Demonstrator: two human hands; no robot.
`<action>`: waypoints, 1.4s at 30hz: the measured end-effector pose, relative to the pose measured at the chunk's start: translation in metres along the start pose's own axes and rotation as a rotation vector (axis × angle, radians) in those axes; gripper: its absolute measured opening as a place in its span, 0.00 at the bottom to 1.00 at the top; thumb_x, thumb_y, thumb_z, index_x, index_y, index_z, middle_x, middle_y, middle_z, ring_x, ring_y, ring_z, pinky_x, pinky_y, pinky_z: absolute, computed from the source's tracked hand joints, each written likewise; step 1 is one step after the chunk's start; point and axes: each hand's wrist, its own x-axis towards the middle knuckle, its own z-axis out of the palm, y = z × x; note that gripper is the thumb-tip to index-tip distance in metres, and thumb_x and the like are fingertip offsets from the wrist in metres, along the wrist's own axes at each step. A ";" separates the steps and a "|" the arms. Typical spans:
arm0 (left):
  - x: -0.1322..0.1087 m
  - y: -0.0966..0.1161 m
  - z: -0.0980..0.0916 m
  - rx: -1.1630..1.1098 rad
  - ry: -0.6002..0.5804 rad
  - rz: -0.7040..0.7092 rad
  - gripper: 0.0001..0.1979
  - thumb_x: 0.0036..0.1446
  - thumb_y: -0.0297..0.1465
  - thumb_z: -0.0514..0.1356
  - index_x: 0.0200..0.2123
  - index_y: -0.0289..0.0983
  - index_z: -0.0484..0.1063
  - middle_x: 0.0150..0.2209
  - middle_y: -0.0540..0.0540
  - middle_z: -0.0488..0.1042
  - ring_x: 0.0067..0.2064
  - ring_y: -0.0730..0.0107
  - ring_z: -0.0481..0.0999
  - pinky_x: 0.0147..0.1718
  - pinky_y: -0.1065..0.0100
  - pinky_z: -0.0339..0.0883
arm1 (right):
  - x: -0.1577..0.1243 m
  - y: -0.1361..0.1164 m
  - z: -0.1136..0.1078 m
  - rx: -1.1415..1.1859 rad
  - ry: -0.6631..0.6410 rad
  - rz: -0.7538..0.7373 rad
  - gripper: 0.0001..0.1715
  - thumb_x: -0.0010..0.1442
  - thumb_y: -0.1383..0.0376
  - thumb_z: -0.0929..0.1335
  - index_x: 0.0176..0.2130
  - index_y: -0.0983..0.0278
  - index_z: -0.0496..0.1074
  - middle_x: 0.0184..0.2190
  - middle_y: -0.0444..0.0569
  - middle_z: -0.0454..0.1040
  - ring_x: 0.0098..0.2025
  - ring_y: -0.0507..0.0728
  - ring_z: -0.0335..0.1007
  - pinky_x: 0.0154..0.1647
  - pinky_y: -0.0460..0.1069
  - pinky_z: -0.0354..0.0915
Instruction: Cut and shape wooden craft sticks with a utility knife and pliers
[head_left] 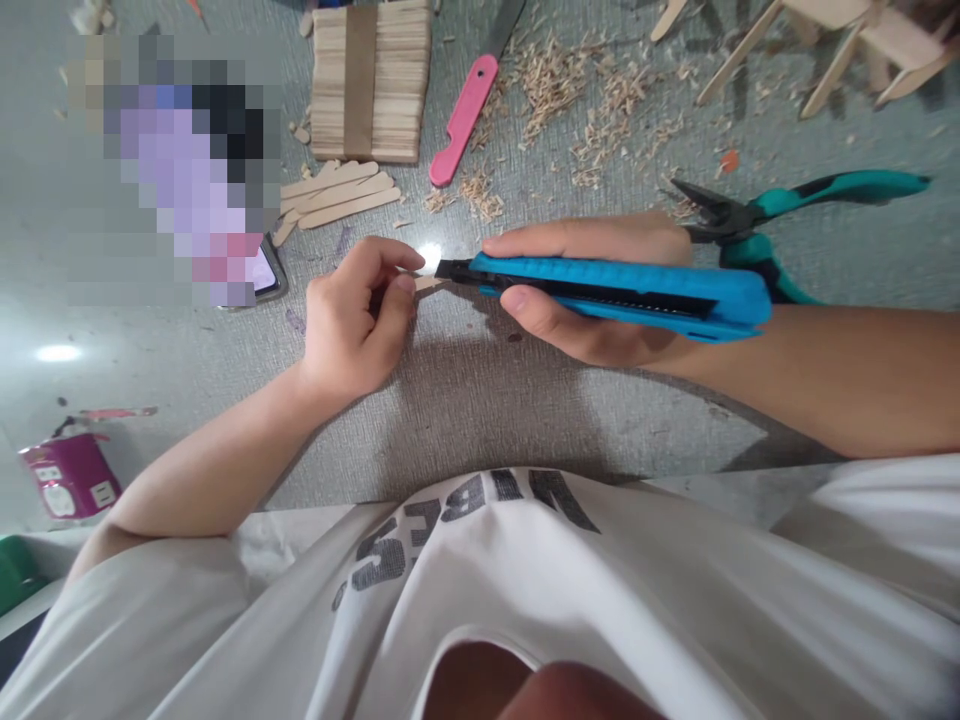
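My right hand (pixel 592 290) is closed around a blue utility knife (pixel 637 295), its tip pointing left. Between thumb and fingers, my left hand (pixel 360 315) pinches a small piece of wooden craft stick (pixel 429 284). The knife's black tip meets or overlaps the right end of that piece; whether the blade cuts into it I cannot tell. Most of the piece is hidden by my left fingers. Several loose craft sticks (pixel 349 203) lie beyond my left hand, below a banded bundle of craft sticks (pixel 397 90).
A pink-handled blade (pixel 465 120) lies beside wood shavings (pixel 551 85). Pliers with teal handles (pixel 739 215) rest just beyond my right wrist. A stick-built structure (pixel 847 40) stands at the far right. At left are a partly blurred phone (pixel 266 270) and a purple box (pixel 73 478).
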 end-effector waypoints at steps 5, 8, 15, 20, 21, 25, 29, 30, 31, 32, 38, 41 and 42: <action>0.000 -0.006 0.003 -0.144 0.027 -0.020 0.12 0.77 0.45 0.58 0.50 0.45 0.74 0.29 0.51 0.77 0.28 0.70 0.78 0.29 0.64 0.73 | 0.001 0.005 0.006 0.051 0.059 -0.081 0.10 0.66 0.58 0.75 0.47 0.56 0.86 0.44 0.49 0.90 0.43 0.60 0.89 0.47 0.50 0.84; 0.002 -0.013 0.006 -0.191 0.046 -0.008 0.14 0.76 0.49 0.58 0.50 0.46 0.73 0.29 0.52 0.76 0.27 0.70 0.78 0.26 0.65 0.72 | 0.001 0.008 0.008 0.038 0.068 -0.128 0.13 0.66 0.58 0.76 0.50 0.54 0.85 0.43 0.47 0.90 0.41 0.59 0.88 0.45 0.51 0.83; 0.009 -0.022 0.006 -0.233 0.054 0.008 0.20 0.74 0.56 0.57 0.49 0.46 0.69 0.27 0.53 0.70 0.25 0.70 0.76 0.24 0.65 0.70 | 0.002 0.016 0.005 0.166 -0.004 -0.179 0.21 0.65 0.58 0.76 0.57 0.48 0.82 0.45 0.45 0.88 0.41 0.58 0.85 0.45 0.53 0.80; 0.013 -0.022 0.004 -0.238 0.046 0.019 0.20 0.75 0.56 0.56 0.47 0.45 0.67 0.29 0.51 0.70 0.25 0.71 0.76 0.24 0.64 0.69 | 0.002 0.010 0.001 0.129 -0.057 -0.029 0.17 0.66 0.53 0.74 0.54 0.46 0.83 0.44 0.46 0.88 0.39 0.61 0.82 0.45 0.58 0.80; 0.013 -0.022 0.005 -0.248 0.039 0.034 0.19 0.75 0.55 0.56 0.46 0.45 0.66 0.29 0.52 0.70 0.25 0.72 0.75 0.24 0.65 0.69 | 0.002 0.009 0.000 0.125 -0.061 -0.038 0.16 0.66 0.53 0.74 0.53 0.46 0.83 0.45 0.46 0.88 0.40 0.61 0.83 0.46 0.58 0.80; 0.014 -0.023 0.007 -0.320 0.031 0.119 0.16 0.76 0.51 0.58 0.47 0.46 0.64 0.29 0.55 0.69 0.24 0.76 0.73 0.23 0.68 0.68 | 0.003 0.009 0.003 0.149 -0.060 -0.110 0.19 0.66 0.60 0.76 0.56 0.48 0.83 0.43 0.46 0.87 0.40 0.58 0.83 0.43 0.54 0.77; 0.011 -0.026 0.010 -0.206 0.081 0.070 0.21 0.74 0.57 0.56 0.53 0.49 0.63 0.35 0.51 0.74 0.27 0.73 0.78 0.26 0.66 0.71 | 0.003 0.013 0.006 0.210 -0.001 -0.152 0.20 0.63 0.62 0.78 0.55 0.55 0.85 0.44 0.49 0.89 0.42 0.58 0.86 0.44 0.52 0.77; 0.010 -0.027 0.010 -0.185 0.085 0.063 0.22 0.74 0.58 0.56 0.54 0.49 0.64 0.37 0.50 0.74 0.28 0.72 0.79 0.27 0.65 0.72 | 0.003 0.014 0.005 0.222 -0.006 -0.149 0.21 0.64 0.62 0.78 0.56 0.55 0.85 0.45 0.49 0.89 0.43 0.58 0.86 0.45 0.52 0.77; 0.010 -0.027 0.010 -0.174 0.084 0.062 0.22 0.74 0.58 0.56 0.55 0.49 0.64 0.39 0.49 0.75 0.29 0.71 0.80 0.28 0.65 0.73 | 0.003 0.014 0.004 0.229 -0.018 -0.133 0.22 0.64 0.62 0.78 0.57 0.53 0.84 0.46 0.48 0.89 0.45 0.58 0.87 0.47 0.51 0.78; 0.009 -0.027 0.009 -0.173 0.082 0.065 0.21 0.74 0.57 0.56 0.55 0.49 0.64 0.39 0.49 0.75 0.30 0.71 0.80 0.28 0.65 0.74 | 0.002 0.015 0.003 0.241 -0.041 -0.107 0.23 0.65 0.63 0.78 0.59 0.52 0.84 0.48 0.46 0.89 0.47 0.58 0.87 0.49 0.51 0.78; 0.009 -0.031 0.010 -0.258 0.087 0.095 0.18 0.75 0.53 0.59 0.54 0.47 0.67 0.36 0.50 0.72 0.31 0.71 0.81 0.30 0.66 0.78 | -0.002 0.023 0.000 0.328 -0.043 -0.021 0.24 0.66 0.62 0.79 0.60 0.50 0.84 0.55 0.45 0.87 0.46 0.56 0.87 0.62 0.52 0.79; 0.011 -0.032 0.012 -0.305 0.125 0.129 0.17 0.75 0.51 0.61 0.50 0.45 0.69 0.38 0.50 0.73 0.30 0.74 0.79 0.29 0.68 0.77 | -0.005 0.030 0.001 0.313 -0.048 0.043 0.20 0.69 0.54 0.77 0.59 0.47 0.84 0.54 0.43 0.87 0.45 0.59 0.87 0.55 0.56 0.84; 0.011 -0.032 0.013 -0.312 0.136 0.137 0.16 0.74 0.50 0.62 0.48 0.44 0.69 0.39 0.50 0.73 0.29 0.75 0.79 0.29 0.69 0.77 | -0.006 0.031 0.002 0.312 -0.052 0.065 0.20 0.69 0.52 0.77 0.59 0.47 0.84 0.53 0.43 0.87 0.45 0.60 0.87 0.52 0.57 0.85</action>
